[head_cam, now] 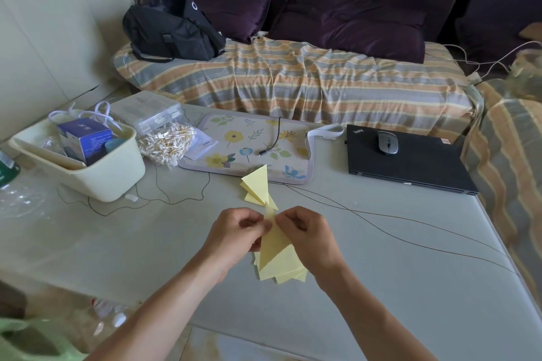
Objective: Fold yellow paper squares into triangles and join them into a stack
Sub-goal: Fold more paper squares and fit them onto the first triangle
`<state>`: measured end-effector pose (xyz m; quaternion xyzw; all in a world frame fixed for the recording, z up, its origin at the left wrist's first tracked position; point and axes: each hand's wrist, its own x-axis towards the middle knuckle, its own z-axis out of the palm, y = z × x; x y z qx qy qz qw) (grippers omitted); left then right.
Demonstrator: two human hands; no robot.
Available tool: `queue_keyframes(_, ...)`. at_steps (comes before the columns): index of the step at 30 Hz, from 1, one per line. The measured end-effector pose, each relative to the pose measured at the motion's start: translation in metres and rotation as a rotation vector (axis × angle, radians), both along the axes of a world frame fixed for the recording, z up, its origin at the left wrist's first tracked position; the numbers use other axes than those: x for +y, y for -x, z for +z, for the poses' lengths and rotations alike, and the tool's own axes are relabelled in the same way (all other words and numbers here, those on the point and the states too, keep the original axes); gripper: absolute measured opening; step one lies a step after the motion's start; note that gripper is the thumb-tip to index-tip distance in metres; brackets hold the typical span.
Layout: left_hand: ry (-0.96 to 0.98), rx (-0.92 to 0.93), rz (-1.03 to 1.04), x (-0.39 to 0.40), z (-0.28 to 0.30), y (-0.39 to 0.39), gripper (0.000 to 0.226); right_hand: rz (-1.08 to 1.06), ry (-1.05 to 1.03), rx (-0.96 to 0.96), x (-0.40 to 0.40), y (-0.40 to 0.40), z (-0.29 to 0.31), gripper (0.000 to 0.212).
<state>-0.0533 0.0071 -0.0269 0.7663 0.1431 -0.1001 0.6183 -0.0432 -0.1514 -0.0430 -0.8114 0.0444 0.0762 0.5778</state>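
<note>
Both hands meet over the bench (381,272), working the top corner of a yellow triangle (274,252). The left hand (234,231) has its fingers curled in, pinching the paper near the tip; the right hand (308,233) does the same from the other side. More yellow sheets (289,275) lie under the triangle, fanned out of line. A second stack (257,184) of folded triangles lies farther out, just beside the mat (249,132).

The main risk is a crooked crease: the pinch sits only at the tip, so the wide lower edge is free to swing, and the corners may miss each other. The loose sheets beneath could slide or be picked up with the piece. A thin cable (381,215) runs close by on the bench; a wrist catching it could drag it across the far stack and scatter it.
</note>
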Motion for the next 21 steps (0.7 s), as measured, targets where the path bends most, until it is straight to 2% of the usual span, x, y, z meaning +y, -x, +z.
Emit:
queue_keyframes(6,0.07,-0.01,0.059,0.0,0.0029,-0.0011,0.018,0.056,0.034,-0.027,-0.0001,0.0027,0.004,0.019)
queue_keyframes(15,0.14,-0.09,0.257,0.0029,0.0042,-0.0056,0.012,0.065,-0.055,0.006,0.0016,0.0013,0.0045,0.018)
queue_keyframes(21,0.148,-0.093,0.178,0.003,0.0055,-0.0039,0.014,0.083,-0.081,0.047,0.0009,0.0024,0.0045,0.014)
